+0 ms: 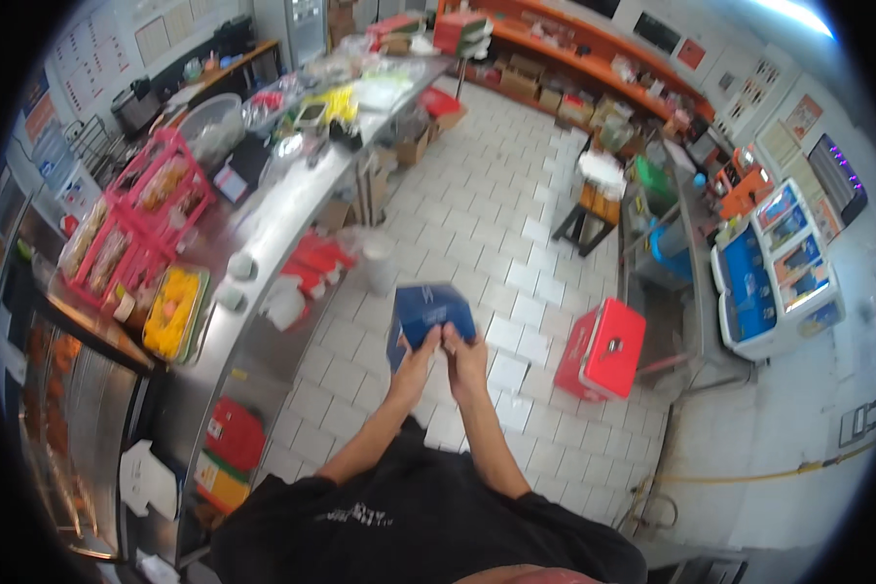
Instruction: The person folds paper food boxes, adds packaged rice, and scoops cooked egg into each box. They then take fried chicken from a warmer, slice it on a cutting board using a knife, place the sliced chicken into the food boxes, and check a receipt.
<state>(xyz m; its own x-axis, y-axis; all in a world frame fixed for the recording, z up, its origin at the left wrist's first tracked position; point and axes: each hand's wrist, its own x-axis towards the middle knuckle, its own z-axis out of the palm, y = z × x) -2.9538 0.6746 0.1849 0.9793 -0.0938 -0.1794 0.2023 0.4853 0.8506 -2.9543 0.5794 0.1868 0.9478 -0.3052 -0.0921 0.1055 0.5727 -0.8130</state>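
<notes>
Both hands point(442, 358) hold a small blue cardboard box point(432, 315), slightly tilted

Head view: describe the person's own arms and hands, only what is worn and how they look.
Both forearms are bare, and the left hand and right hand wear no gloves. Short black sleeves of a black top end near the elbows; the top bears a small pale marking. No watch or rings can be made out.

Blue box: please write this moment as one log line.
left hand: holds blue box | right hand: holds box | box: in air over tiled floor | counter: at left
</notes>
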